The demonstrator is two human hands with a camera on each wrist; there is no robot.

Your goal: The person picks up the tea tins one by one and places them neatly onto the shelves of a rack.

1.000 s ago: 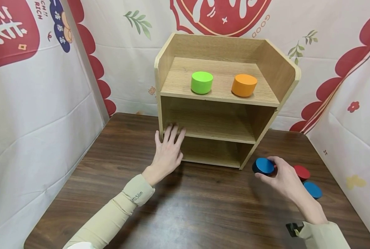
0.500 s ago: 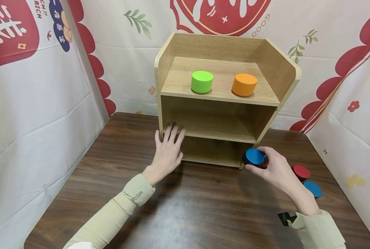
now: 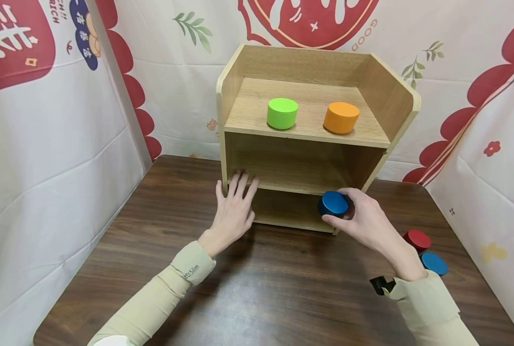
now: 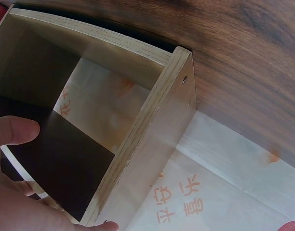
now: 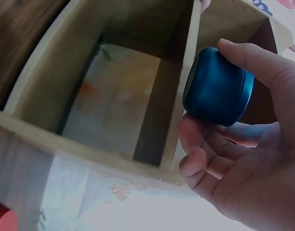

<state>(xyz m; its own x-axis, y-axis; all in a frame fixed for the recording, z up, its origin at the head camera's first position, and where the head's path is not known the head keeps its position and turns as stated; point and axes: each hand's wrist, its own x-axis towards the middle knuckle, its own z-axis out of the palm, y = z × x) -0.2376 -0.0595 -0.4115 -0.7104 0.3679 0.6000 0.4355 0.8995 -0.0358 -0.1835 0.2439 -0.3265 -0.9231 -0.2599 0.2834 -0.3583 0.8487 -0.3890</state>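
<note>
Between thumb and fingers my right hand (image 3: 367,218) grips a round blue tin (image 3: 335,203), held in front of the lower right part of a wooden shelf (image 3: 306,137). The right wrist view shows the blue tin (image 5: 220,86) from the side, tilted, near the edge of the middle board. My left hand (image 3: 232,211) has its fingers spread against the shelf's left front, at the middle board. In the left wrist view the thumb (image 4: 17,130) lies over the shelf opening. On the top board stand a green tin (image 3: 282,114) and an orange tin (image 3: 341,117).
A red tin (image 3: 418,239) and another blue tin (image 3: 434,263) stand on the dark wooden table (image 3: 257,288) at the right, close to my right forearm. Printed white cloth (image 3: 166,96) hangs around the table's back and sides.
My right hand has moved left and away from me with the blue tin, from beside the shelf to its lower right front. The left hand has stayed in place.
</note>
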